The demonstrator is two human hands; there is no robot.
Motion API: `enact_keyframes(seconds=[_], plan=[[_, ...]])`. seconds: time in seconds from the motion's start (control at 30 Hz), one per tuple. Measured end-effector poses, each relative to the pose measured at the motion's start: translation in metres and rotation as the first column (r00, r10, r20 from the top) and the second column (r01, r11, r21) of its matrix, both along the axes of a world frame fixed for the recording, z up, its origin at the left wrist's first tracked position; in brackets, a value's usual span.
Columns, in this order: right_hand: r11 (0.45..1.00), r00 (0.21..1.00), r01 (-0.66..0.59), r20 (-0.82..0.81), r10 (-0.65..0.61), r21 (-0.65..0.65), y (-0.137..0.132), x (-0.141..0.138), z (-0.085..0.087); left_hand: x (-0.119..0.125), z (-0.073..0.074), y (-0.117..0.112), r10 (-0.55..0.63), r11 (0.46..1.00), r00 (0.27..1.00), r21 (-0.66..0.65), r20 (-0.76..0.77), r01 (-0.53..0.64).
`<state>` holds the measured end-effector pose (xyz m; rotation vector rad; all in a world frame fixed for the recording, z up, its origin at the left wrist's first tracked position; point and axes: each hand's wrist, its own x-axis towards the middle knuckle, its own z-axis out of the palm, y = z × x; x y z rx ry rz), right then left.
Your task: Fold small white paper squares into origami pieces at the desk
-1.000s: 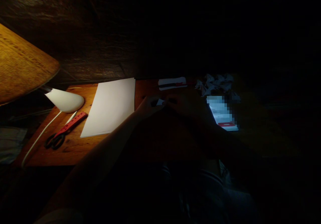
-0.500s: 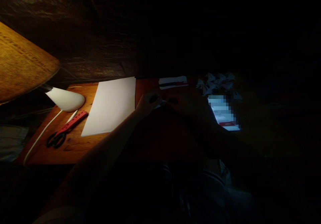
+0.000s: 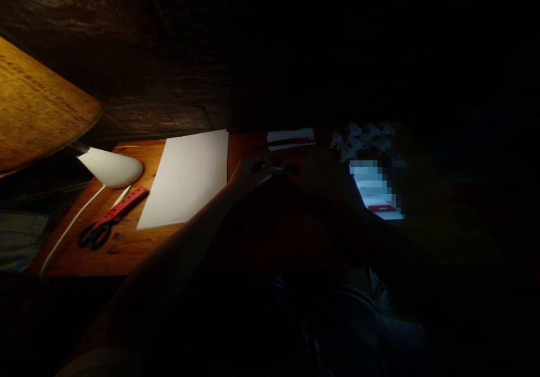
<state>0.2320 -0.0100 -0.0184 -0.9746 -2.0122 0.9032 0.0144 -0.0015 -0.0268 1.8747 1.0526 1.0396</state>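
Over the middle of the wooden table, my left hand (image 3: 248,173) pinches a small folded piece of white paper (image 3: 270,172). My right hand (image 3: 302,174), deep in shadow, closes on the other end of the same paper, so the two hands nearly meet. Fine folds in the paper are too dark to make out. Left of my hands lies a stack of white paper sheets (image 3: 185,180). Just beyond them, a dark cutter-like tool with a red part (image 3: 301,140) rests on a white paper strip (image 3: 291,133).
At the left stands a lamp with a white base (image 3: 112,167) and tan shade (image 3: 42,107); its cord (image 3: 71,226) runs over the table edge. Scissors in a red sheath (image 3: 122,205) lie nearby. Right: a lit phone (image 3: 373,191) and several folded white paper pieces (image 3: 365,139).
The paper between my fingers has shifted slightly and more of it shows now. Both hands stay in nearly the same place.
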Motion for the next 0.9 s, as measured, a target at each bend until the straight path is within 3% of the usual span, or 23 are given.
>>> enact_keyframes(seconds=[0.33,0.9], plan=[[0.999,0.999,0.027,-0.045,-0.026,0.032,0.0012,-0.0001,-0.0042,0.0011,0.0002,-0.0019,0.003,1.000,1.000,0.013,0.027,-0.004],[0.998,0.998,0.056,-0.038,-0.056,0.001,-0.0017,0.0023,0.0010,0.0027,0.0010,-0.0045,0.027,0.997,0.998,-0.075,0.063,-0.022]])
